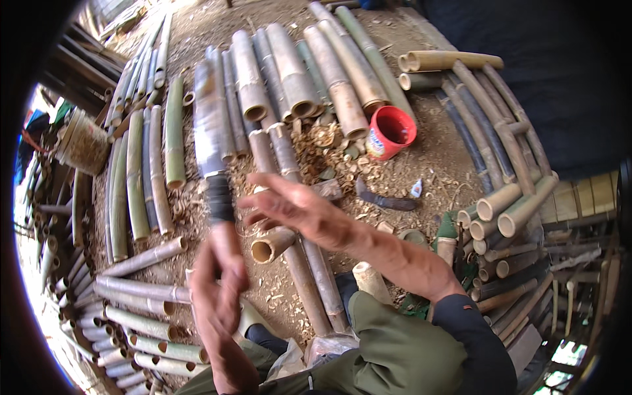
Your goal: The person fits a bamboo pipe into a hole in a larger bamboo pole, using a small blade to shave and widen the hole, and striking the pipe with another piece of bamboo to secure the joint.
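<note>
My left hand (220, 280) is closed round the lower end of the handle of a machete (209, 148), raised upright with its broad blade smeared by motion. Black wrapping (219, 197) covers the handle's upper part. My right hand (293, 207), to the right of the handle, has its fingers stretched out and apart and holds nothing. Just below it in the picture, a short bamboo tube (271, 245) lies across two long bamboo poles (316, 276) that run away from me. A curved, dark-handled blade (387, 201) rests among wood chips beyond my right forearm.
A red plastic tub (393, 133) stands on the chip-strewn ground ahead. Bamboo tubes (283, 72) lie in rows ahead and at left (137, 174). More bamboo is stacked at right (507, 210). A hanging bucket (82, 141) is at far left.
</note>
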{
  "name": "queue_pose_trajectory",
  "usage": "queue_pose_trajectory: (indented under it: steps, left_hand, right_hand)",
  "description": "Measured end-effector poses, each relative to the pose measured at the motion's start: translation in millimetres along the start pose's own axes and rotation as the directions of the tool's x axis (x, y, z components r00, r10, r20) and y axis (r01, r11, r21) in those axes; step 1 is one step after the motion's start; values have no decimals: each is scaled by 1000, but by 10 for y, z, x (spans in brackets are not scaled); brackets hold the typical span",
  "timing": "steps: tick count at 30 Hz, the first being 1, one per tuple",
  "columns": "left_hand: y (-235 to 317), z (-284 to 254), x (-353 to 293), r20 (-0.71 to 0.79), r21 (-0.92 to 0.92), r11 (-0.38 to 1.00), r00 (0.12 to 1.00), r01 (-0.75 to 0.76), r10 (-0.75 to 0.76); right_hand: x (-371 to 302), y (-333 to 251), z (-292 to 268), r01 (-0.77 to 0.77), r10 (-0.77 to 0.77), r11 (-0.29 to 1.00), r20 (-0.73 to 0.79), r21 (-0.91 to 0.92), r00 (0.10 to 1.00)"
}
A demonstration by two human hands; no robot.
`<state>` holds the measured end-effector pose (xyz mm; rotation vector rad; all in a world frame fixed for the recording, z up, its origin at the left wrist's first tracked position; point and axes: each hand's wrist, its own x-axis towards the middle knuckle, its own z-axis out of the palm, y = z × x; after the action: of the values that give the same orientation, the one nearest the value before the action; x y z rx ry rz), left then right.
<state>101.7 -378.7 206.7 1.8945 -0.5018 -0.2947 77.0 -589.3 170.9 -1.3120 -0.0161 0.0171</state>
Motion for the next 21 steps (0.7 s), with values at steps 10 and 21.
queue_pose_trajectory:
  steps: [10, 21]
  left_hand:
    - [-1765, 843, -448, -487, -456, 842, 711, 289, -507]
    - [-2591, 1390, -775, -82, -253, 850, 866, 461, -494]
  right_hand:
    - [-429, 193, -1143, 393, 171, 625, -610, 674, 774]
    - [-655, 823, -2346, 306, 329, 562, -547, 768, 770]
